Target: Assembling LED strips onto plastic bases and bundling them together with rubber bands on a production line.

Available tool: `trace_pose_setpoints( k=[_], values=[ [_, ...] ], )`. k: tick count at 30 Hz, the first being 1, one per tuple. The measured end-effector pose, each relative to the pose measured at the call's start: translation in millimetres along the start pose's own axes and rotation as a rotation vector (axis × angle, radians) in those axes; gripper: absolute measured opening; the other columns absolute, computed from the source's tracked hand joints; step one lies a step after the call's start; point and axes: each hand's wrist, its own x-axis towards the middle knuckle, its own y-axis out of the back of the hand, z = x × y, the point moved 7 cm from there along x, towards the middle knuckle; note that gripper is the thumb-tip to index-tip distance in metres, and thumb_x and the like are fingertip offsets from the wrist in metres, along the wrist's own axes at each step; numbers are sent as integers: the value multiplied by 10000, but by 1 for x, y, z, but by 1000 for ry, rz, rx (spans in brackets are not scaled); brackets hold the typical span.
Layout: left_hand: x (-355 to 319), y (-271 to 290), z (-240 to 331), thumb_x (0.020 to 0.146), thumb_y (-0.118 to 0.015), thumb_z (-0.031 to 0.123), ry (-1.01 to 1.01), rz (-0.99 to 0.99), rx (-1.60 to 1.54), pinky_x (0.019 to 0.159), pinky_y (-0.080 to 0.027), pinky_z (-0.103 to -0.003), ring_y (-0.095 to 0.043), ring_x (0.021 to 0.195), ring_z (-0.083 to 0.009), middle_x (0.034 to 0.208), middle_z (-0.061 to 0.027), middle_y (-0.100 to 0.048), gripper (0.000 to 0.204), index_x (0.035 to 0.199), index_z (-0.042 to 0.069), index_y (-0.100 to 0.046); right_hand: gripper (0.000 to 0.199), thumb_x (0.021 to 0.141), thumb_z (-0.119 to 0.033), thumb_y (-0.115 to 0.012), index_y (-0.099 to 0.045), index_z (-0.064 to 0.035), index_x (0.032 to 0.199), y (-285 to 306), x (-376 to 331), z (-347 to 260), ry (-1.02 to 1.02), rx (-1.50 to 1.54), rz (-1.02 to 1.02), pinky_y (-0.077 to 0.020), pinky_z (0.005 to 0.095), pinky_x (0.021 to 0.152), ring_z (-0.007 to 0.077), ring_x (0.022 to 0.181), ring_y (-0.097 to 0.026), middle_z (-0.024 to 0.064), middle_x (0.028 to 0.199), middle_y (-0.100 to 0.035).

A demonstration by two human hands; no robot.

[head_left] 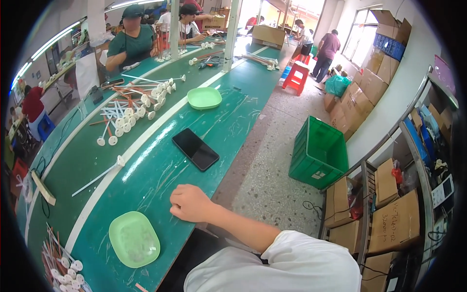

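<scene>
One phone (196,149) between green dishes (204,98)

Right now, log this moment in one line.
right hand: curled on green tabletop; left hand: out of view; black phone: beyond right hand; nearer green dish: left of right hand

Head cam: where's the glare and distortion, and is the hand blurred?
In the head view: glare streaks the green tabletop beside the white strip; the far window is washed out; straight edges bow near the rim, corners black; the hand shows little blur, distant people look softer.
</scene>
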Motion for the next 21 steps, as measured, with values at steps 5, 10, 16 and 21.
trace_pose_setpoints(
  k=[5, 10, 16, 21],
  values=[
    [10, -147, -16, 1002, -545, 234, 126, -566, -485, 527, -359, -267, -466, 553, -106, 612, -28, -510, 343, 754, 2, -590, 113, 755, -97, -626, -536, -46, 711, 15, 4, -9, 55, 127, 69, -463, 413, 644, 312, 685, -553, 101, 685, -552],
    [21, -237, 30, 1020, -504, 240, 234, -681, -678, 513, -280, -245, -396, 548, -72, 587, -1, -454, 424, 665, 9, -513, 166, 871, -111, -592, -513, -23, 754, 8, 2, -3, 12, 34, 52, -451, 442, 646, 344, 710, -564, 143, 697, -552],
    [-14, -272, 6, 1041, -420, 391, 525, -654, -880, 518, -295, -219, -423, 534, -63, 575, 4, -474, 511, 706, 35, -568, 136, 878, -86, -570, -521, -16, 773, 7, -4, 4, -41, 33, 40, -452, 441, 640, 360, 705, -560, 153, 709, -545],
    [-13, -262, 14, 1044, -387, 426, 552, -616, -877, 547, -316, -226, -446, 572, -67, 613, 2, -503, 522, 773, 32, -595, 86, 865, -61, -551, -536, -15, 793, 16, 1, -5, -2, 193, 133, -457, 432, 644, 358, 702, -552, 149, 742, -539]
  ],
)
